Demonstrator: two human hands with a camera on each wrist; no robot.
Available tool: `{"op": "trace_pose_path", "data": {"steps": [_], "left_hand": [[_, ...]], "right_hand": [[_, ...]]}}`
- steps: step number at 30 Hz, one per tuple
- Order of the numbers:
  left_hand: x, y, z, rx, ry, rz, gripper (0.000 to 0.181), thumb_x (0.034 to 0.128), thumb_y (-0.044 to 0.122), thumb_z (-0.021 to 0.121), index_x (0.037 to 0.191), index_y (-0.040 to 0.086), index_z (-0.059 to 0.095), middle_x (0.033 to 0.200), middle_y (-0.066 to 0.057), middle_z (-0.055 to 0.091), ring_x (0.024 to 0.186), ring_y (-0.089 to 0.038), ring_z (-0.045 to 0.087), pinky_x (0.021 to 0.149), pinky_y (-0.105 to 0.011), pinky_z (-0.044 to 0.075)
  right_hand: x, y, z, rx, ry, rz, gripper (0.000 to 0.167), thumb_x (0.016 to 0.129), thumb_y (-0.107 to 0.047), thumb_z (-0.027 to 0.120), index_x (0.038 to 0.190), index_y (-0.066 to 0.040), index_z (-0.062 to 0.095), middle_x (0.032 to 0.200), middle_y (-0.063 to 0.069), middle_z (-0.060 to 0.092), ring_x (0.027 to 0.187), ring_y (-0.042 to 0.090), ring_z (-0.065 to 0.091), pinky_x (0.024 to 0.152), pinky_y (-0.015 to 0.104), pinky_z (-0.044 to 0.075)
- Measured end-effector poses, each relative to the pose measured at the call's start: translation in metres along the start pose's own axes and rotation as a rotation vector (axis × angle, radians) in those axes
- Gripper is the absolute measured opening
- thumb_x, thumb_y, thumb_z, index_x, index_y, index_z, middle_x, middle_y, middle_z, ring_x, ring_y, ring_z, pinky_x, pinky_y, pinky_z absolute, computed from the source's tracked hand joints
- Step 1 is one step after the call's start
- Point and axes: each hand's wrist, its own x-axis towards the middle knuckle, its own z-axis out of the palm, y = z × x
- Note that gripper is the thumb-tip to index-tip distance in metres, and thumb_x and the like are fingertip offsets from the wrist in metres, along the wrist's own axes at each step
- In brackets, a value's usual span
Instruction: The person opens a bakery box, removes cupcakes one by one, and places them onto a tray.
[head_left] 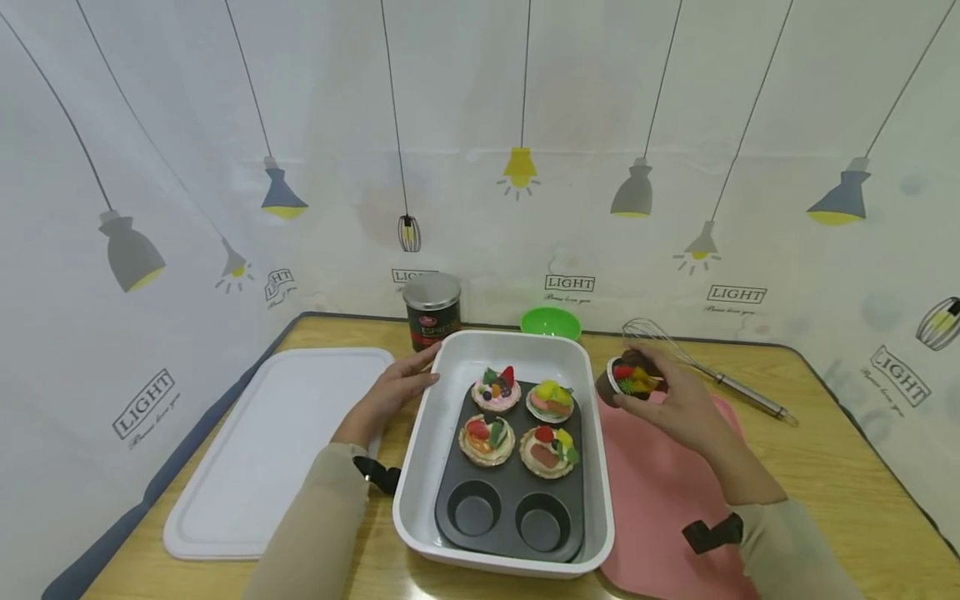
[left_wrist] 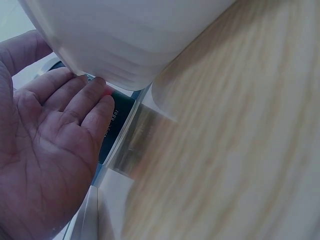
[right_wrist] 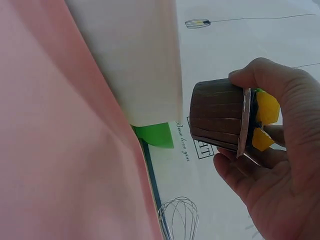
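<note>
In the head view a white dish holds a dark muffin pan. Four fruit-topped tarts sit in its upper cups; the two nearest cups are bare. The left hand touches the dish's upper left side, its nearly straight fingers against the outer wall in the left wrist view, palm showing. To the right of the dish, the right hand pinches a fruit-topped cupcake, tilted sideways above a pink board. Its brown ridged cup faces left in the right wrist view, thumb and fingers around it.
A white board lies left and the pink board right, partly beside the dish. Behind stand a lidded espresso tin and a green bowl. A metal whisk lies at the back right, beyond the right hand.
</note>
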Motion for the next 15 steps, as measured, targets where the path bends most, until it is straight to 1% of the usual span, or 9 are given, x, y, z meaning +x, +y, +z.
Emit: {"op": "trace_pose_path", "data": {"steps": [4,6,9,12,15], "left_hand": [[0.000,0.000,0.001,-0.002,0.004,0.000,0.060,0.1015,0.016,0.058,0.157,0.020,0.037,0.159,-0.011,0.038,0.138,-0.032,0.046,0.113,-0.045,0.037],[0.000,-0.001,0.000,0.000,0.007,-0.001,0.059,0.1014,0.017,0.058,0.157,0.020,0.038,0.159,-0.010,0.038,0.139,-0.031,0.045,0.114,-0.046,0.036],[0.000,-0.002,0.000,0.001,0.007,0.001,0.059,0.1014,0.018,0.059,0.157,0.022,0.039,0.159,-0.008,0.038,0.141,-0.029,0.043,0.116,-0.047,0.033],[0.000,-0.003,0.000,0.008,-0.003,0.012,0.059,0.1017,0.019,0.058,0.157,0.021,0.038,0.160,-0.008,0.036,0.142,-0.029,0.040,0.117,-0.048,0.031],[0.000,-0.002,-0.001,0.008,-0.006,0.013,0.059,0.1018,0.019,0.058,0.157,0.022,0.038,0.160,-0.007,0.036,0.142,-0.028,0.040,0.116,-0.048,0.031]], "right_hand": [[0.001,0.007,0.005,-0.005,0.013,0.024,0.079,0.086,-0.031,0.082,0.152,-0.014,0.042,0.132,0.011,0.059,0.115,0.035,0.059,0.090,0.055,0.052],[0.002,0.013,0.009,0.004,0.013,0.041,0.081,0.086,-0.031,0.082,0.153,-0.013,0.039,0.133,0.013,0.058,0.117,0.038,0.058,0.092,0.056,0.051],[0.002,0.026,0.018,0.028,0.014,0.096,0.087,0.087,-0.030,0.081,0.157,-0.012,0.032,0.137,0.018,0.055,0.122,0.042,0.055,0.097,0.058,0.049],[0.000,0.039,0.026,0.023,0.016,0.166,0.092,0.087,-0.030,0.081,0.158,-0.009,0.026,0.140,0.024,0.052,0.125,0.045,0.052,0.098,0.059,0.048],[-0.003,0.048,0.032,0.023,0.019,0.217,0.091,0.087,-0.032,0.081,0.155,-0.006,0.027,0.140,0.026,0.050,0.125,0.045,0.052,0.098,0.059,0.048]]}}
